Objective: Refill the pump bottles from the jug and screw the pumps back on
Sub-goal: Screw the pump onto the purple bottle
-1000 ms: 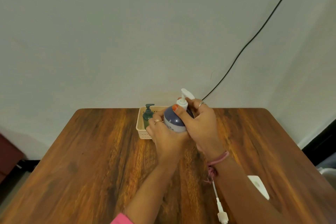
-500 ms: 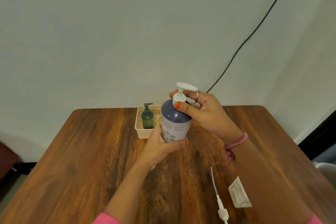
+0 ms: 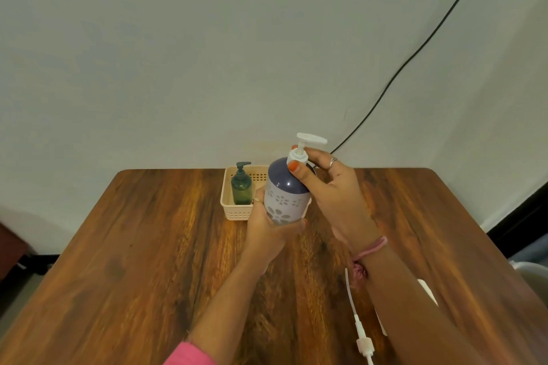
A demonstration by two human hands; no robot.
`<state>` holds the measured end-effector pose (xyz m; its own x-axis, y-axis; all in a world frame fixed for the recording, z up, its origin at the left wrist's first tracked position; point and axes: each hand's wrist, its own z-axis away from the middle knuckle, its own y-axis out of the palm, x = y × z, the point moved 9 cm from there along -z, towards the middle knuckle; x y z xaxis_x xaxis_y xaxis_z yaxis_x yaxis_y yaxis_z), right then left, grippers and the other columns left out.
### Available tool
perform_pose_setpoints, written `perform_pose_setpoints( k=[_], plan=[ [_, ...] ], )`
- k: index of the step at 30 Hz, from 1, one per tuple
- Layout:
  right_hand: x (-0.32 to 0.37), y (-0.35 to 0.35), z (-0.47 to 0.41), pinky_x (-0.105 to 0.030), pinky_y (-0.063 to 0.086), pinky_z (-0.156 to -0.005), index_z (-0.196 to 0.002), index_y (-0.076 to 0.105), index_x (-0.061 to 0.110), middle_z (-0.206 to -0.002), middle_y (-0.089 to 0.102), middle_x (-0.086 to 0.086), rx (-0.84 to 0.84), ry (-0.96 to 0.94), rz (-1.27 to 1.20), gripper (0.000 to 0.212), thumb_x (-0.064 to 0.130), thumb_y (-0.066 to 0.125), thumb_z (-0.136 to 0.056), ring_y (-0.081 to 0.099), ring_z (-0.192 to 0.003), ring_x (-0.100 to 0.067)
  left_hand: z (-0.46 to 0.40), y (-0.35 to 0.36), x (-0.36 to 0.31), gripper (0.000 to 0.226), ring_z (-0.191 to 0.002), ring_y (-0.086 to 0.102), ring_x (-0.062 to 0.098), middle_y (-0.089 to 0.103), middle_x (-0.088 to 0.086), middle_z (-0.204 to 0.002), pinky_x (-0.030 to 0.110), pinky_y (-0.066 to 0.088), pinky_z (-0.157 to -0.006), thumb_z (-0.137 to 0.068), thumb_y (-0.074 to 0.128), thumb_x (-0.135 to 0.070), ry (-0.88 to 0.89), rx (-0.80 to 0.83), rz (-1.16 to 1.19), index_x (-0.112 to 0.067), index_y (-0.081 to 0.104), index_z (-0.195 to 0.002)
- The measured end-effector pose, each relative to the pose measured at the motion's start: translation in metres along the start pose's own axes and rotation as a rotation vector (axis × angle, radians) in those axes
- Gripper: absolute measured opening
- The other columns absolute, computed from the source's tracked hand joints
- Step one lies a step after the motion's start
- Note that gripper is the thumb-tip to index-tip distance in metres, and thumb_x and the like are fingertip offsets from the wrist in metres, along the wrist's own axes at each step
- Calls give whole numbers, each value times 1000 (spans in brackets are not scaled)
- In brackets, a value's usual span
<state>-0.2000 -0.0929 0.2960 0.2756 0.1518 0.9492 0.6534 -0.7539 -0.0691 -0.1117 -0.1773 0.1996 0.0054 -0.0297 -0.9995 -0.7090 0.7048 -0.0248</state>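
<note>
A: While the purple bottle (image 3: 286,194) is held upright at frame centre, how is the left hand (image 3: 268,230) posed?

B: The lower body is cupped from beneath, fingers wrapped closed around it, forearm rising from the lower centre.

A: And the right hand (image 3: 333,195)?

B: The white pump (image 3: 305,147) collar is pinched between thumb and fingertips; the remaining fingers are loosely spread. The wrist is angled in from the lower right.

A: Other items?

B: A green pump bottle (image 3: 241,185) is stood in the beige basket (image 3: 234,212), just left of the held bottle. A loose pump tube (image 3: 360,326) is laid on the wooden table (image 3: 133,261), lower right.

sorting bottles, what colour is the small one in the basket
Dark green bottle, matching pump; head view.
</note>
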Motion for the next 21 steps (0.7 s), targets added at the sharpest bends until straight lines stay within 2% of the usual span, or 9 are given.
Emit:
perform_pose_setpoints(
  k=[2,4,6,8,11,15,18,19,21],
  plan=[
    [-10,1,1,-30,54,-90,-126,57,23,-126,61,3,44,41,10,53,26,76,-76,57,-116,-11,-5,2,2,67,-91,63,10,64,0,-104,9,50,-58,-68,82,3,-19,-8,15,-17,48,-123],
    [-26,-2,5,-32,54,-91,-136,44,28,-136,51,5,58,97,90,83,42,80,-63,51,-123,-11,-12,1,7,63,-100,63,16,63,-2,-105,12,52,-61,-72,79,4,-36,-16,68,-17,47,-123],
    [-40,-4,7,-35,56,-88,-140,37,29,-139,49,6,47,120,228,99,55,78,-54,52,-121,-12,-19,-2,10,63,-102,62,14,61,-7,-105,17,53,-73,-73,77,6,-33,-14,35,-20,45,-122],
    [-50,-3,7,-25,58,-78,-140,38,26,-136,53,5,30,149,276,99,54,78,-54,60,-108,-10,-27,-1,13,70,-101,61,10,60,-5,-113,22,52,-81,-72,78,4,-17,-15,-15,-17,44,-130],
    [-61,-6,0,-21,58,-73,-137,43,22,-126,60,4,-60,159,285,88,45,81,-61,65,-95,-8,-40,6,22,68,-109,59,16,58,5,-123,18,54,-73,-80,75,-9,-70,-45,70,-13,38,-137],
    [-78,-2,-14,-31,59,-77,-135,44,25,-126,61,5,-82,148,348,83,49,80,-64,65,-100,-11,-57,10,29,60,-105,60,16,58,-5,-110,21,57,-74,-80,73,-4,-44,-85,126,-17,40,-128],
    [-90,4,-25,-23,54,-79,-134,43,26,-123,55,12,-80,148,405,86,52,79,-61,58,-101,-8,-67,9,37,64,-107,59,13,57,-3,-115,33,57,-87,-77,75,-1,-17,-83,68,-21,38,-126],
    [-94,5,-30,-22,53,-80,-134,43,25,-124,54,11,-83,154,418,85,51,80,-62,57,-102,-8,-72,9,41,67,-105,58,10,55,-5,-116,32,56,-88,-77,76,0,-19,-78,44,-21,38,-128],
    [-107,5,-40,-25,53,-84,-132,45,23,-127,57,5,-101,180,431,81,46,82,-63,57,-105,-10,-81,8,45,73,-98,57,6,53,-7,-117,19,52,-80,-76,75,5,-23,-58,-29,-15,39,-135]
  ],
)
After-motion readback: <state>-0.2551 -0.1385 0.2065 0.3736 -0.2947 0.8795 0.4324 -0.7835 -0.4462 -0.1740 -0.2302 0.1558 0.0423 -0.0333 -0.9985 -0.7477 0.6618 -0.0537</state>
